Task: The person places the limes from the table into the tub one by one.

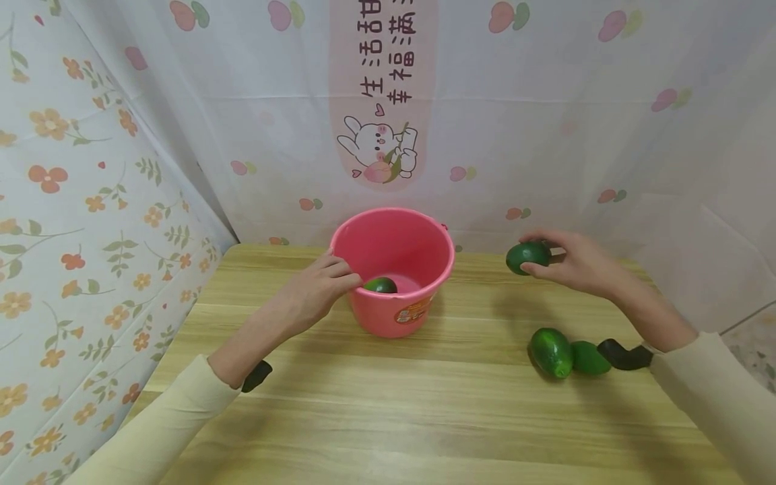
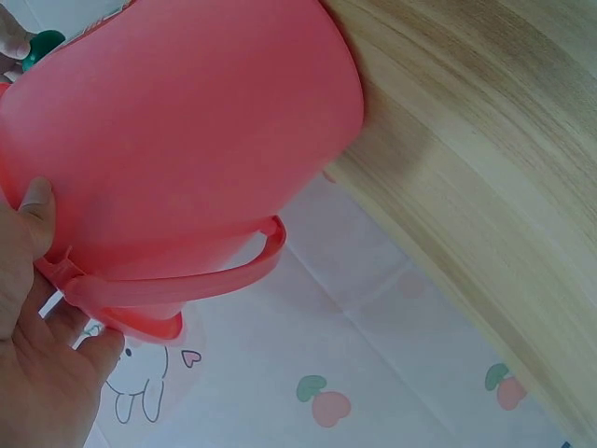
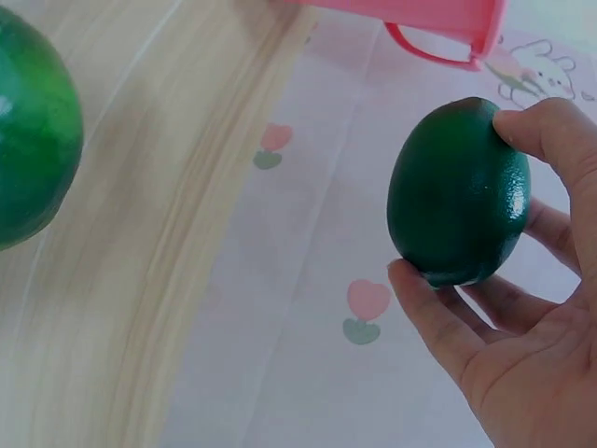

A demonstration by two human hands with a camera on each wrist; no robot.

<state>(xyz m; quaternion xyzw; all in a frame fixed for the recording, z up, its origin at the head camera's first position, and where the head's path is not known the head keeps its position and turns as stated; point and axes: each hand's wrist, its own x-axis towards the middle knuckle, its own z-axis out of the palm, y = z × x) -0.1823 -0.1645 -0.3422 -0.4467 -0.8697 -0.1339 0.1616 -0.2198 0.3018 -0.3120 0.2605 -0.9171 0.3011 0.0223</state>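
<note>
A pink plastic bucket [image 1: 378, 316] stands upright near the table's back edge. My left hand [image 1: 315, 289] grips its left rim, close to the handle [image 2: 187, 287] that shows in the left wrist view. Inside the bucket lies a green fruit [image 1: 383, 285], partly hidden by the rim. Above the table, to the bucket's right, my right hand [image 1: 578, 263] holds a dark green, glossy egg-shaped fruit [image 3: 457, 196] between thumb and fingers. Nearer the front, a larger green oblong fruit [image 1: 550, 352] lies on the tabletop, touching a smaller green fruit [image 1: 589, 358].
The wood-grain table [image 1: 388, 417] ends at a hanging white curtain [image 1: 267, 135] with fruit prints behind the bucket. A floral cloth [image 1: 73, 222] hangs along the left side. Black wrist-worn pieces [image 1: 624, 354] stick out below both sleeves.
</note>
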